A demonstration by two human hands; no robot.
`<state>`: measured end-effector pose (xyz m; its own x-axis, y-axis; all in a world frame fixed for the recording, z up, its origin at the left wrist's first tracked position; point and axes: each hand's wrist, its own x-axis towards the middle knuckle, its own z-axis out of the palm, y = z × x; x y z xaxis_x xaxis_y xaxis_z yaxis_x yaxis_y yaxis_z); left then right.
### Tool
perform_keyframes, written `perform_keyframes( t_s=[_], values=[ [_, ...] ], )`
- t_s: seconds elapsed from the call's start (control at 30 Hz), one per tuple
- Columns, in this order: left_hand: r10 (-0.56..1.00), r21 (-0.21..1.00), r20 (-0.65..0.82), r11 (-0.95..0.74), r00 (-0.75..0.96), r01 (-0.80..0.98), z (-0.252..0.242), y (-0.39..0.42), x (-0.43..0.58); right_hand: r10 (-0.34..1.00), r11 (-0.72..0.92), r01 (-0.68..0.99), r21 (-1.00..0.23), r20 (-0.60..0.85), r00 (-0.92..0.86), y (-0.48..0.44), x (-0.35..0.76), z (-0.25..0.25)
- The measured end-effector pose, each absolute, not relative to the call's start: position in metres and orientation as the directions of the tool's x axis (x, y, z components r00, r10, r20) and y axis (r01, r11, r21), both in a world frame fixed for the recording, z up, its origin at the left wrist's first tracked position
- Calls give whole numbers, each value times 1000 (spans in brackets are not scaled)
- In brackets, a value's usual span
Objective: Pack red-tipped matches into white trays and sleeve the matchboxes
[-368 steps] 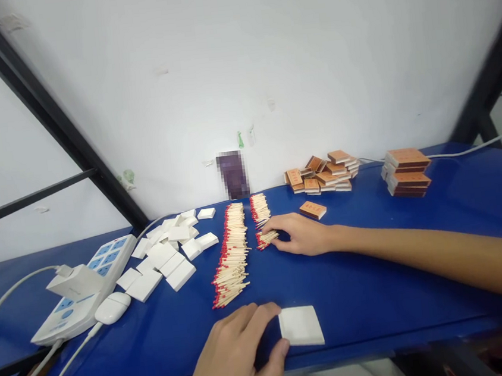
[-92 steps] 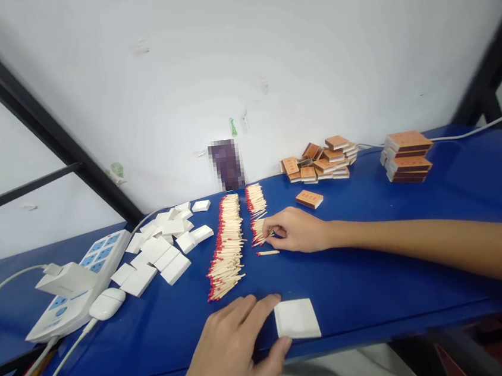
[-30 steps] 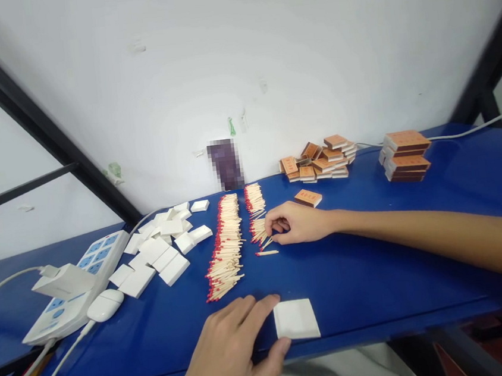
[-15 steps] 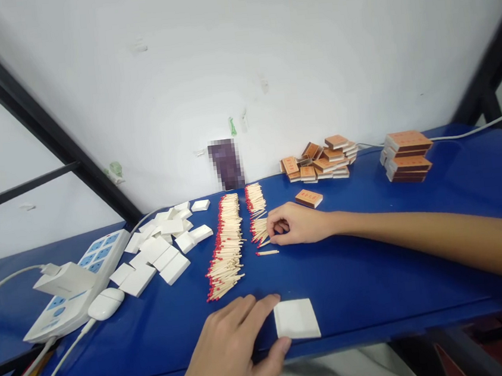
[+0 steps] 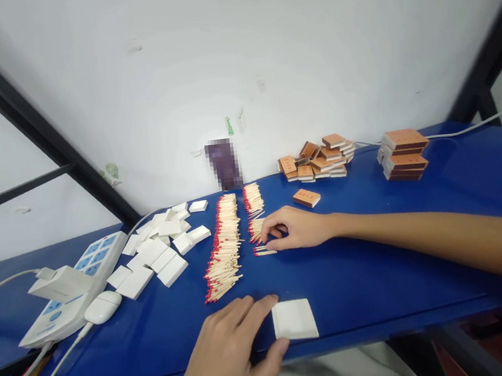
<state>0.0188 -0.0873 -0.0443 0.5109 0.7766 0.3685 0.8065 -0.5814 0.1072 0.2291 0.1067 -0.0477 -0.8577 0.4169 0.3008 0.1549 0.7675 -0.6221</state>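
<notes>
Near the table's front edge, my left hand [image 5: 232, 348] holds a small white matchbox tray [image 5: 295, 319] by its left side, index finger at the far corner and thumb at the near one. Further back, my right hand [image 5: 297, 226] has its thumb and fingers pinched over a few red-tipped matches [image 5: 264, 253], which lie apart at the near end of a short row of matches [image 5: 253, 198]. My fingers partly cover that row. Left of it runs a longer, thicker row of matches [image 5: 226, 238], heads pointing left.
Several white trays [image 5: 163, 251] lie heaped at the left, beside a power strip [image 5: 100, 251] with a charger, white earbud case [image 5: 103, 307] and cables. Orange-brown matchboxes [image 5: 326, 159] are piled by the wall. One matchbox [image 5: 306, 197] lies alone; others stand stacked [image 5: 404, 154] at right.
My right hand has moved slightly left and down, bringing a match beside the single one lying apart from the row. My left hand stays at the tray. The view has shifted slightly.
</notes>
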Motion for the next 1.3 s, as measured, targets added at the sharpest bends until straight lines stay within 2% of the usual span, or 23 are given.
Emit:
perform_keyframes(
  t_s=[0.2, 0.27, 0.5, 1.07, 1.3],
  values=[
    [781, 114, 360, -579, 510, 807, -45, -88, 19, 340, 875, 176, -452, 311, -888, 102, 230, -47],
    [786, 119, 352, -576, 508, 809, -45, -88, 19, 330, 884, 175, -435, 312, -891, 101, 230, -47],
    [794, 147, 340, -575, 504, 805, -46, -88, 18, 288, 891, 126, -437, 327, -900, 98, 231, -45],
    [798, 150, 335, -570, 500, 808, -45, -89, 18, 282, 875, 76, -478, 374, -884, 97, 231, -45],
    [796, 153, 337, -573, 503, 805, -46, -88, 17, 387, 884, 178, -431, 465, -796, 97, 230, -46]
  ],
)
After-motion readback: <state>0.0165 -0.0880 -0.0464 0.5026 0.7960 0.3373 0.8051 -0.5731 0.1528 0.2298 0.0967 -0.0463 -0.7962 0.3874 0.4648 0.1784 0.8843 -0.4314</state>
